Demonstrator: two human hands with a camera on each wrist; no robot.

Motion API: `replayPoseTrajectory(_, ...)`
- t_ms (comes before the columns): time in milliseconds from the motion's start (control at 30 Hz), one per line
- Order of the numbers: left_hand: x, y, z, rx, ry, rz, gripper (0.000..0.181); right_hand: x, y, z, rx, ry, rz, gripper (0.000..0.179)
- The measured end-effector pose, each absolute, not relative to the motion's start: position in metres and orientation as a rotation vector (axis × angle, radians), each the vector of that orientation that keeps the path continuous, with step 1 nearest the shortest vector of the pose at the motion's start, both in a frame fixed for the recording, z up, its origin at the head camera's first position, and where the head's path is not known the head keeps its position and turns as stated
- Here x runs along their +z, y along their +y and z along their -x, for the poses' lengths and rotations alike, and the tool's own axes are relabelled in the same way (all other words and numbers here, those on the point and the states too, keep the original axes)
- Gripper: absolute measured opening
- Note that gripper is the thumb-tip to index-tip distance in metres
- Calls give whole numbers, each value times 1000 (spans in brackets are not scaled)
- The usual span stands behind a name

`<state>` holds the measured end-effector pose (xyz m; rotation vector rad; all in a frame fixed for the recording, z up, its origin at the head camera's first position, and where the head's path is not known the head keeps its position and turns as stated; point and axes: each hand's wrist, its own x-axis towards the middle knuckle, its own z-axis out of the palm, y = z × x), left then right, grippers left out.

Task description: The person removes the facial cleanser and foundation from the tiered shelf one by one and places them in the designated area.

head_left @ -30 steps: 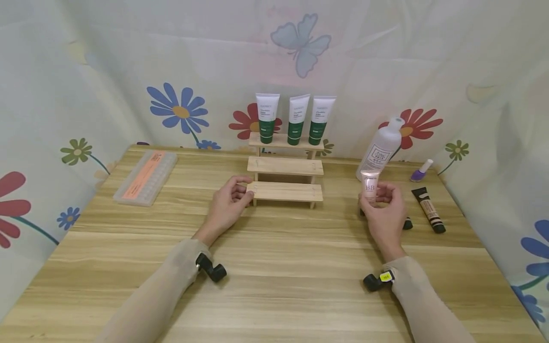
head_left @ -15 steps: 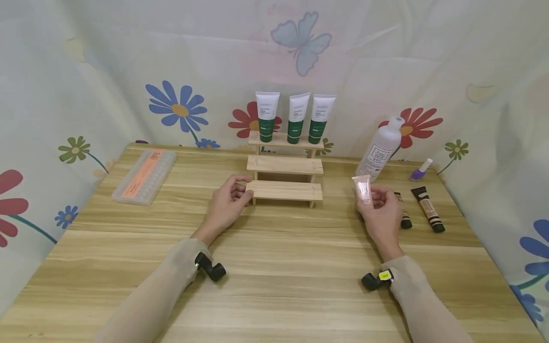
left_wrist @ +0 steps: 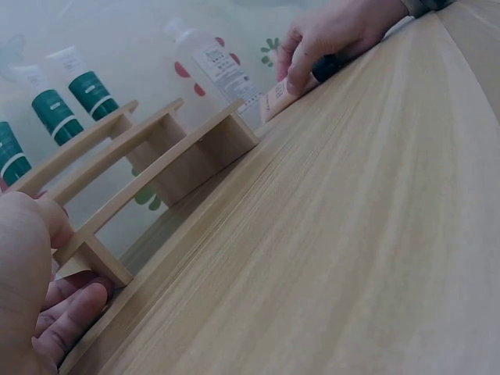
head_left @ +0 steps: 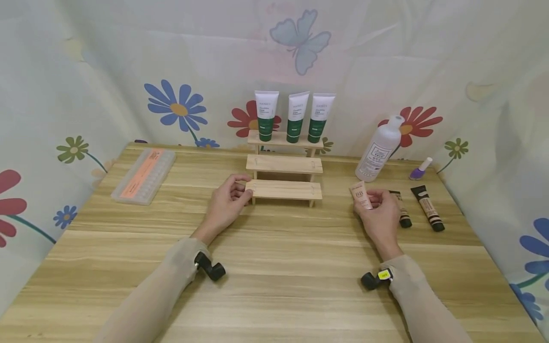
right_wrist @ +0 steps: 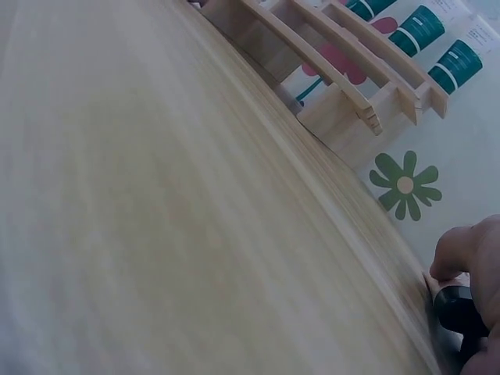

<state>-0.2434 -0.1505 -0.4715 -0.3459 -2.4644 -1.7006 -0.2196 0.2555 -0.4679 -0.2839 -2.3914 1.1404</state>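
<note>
Pink tube (head_left: 361,195): pinched in right grip (head_left: 381,212), the nearer hand, long axis leaning forward-left out of it; wooden rack (head_left: 284,190) well left, left grip (head_left: 228,202) holding its left end.

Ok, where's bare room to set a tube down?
Bare: middle step; table between box and left hand, and between rack and bottle. Crowded: top step, with three green tubes; around right hand, with pink tube, bottle, black tubes.
</note>
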Motion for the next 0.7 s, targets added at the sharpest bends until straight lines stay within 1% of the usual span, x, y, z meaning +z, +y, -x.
replayPoseTrajectory(700, -470, -150, 243, -1693, -2471, 338, 32, -466, 253, 216, 1129, -2337, 344, 50)
